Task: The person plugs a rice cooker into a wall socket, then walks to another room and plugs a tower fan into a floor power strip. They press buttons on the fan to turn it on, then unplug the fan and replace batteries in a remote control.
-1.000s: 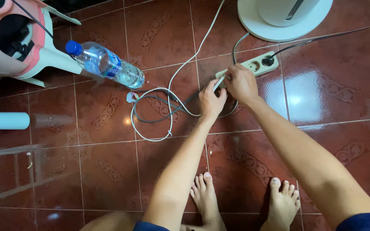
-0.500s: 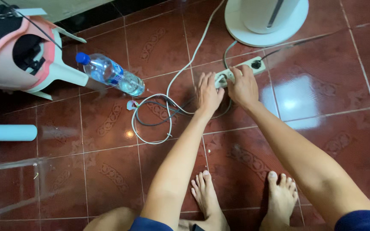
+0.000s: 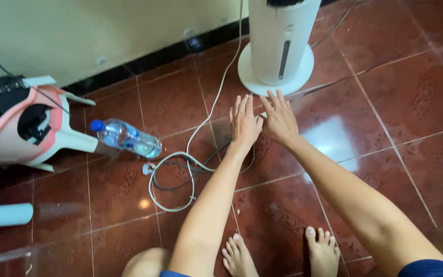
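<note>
Beside the white fan base (image 3: 262, 77), your left hand (image 3: 244, 123) and right hand (image 3: 279, 120) lie flat, fingers spread, covering the power strip; next, probably grip it.

We are in a room of a home. The floor (image 3: 385, 77) is made of shiny dark red tiles with little patterns on them, and a pale wall (image 3: 78, 36) with a dark strip along its foot runs across from 9 to 12 o'clock. A tall white fan (image 3: 278, 46) on a round base stands at 12 o'clock. A plastic water bottle (image 3: 126, 138) with a blue cap lies at 10 o'clock, next to a tipped-over pink and white stool (image 3: 32, 133). White and grey cords (image 3: 180, 169) loop over the tiles. We see bare feet (image 3: 283, 251) at 6 o'clock.
</note>
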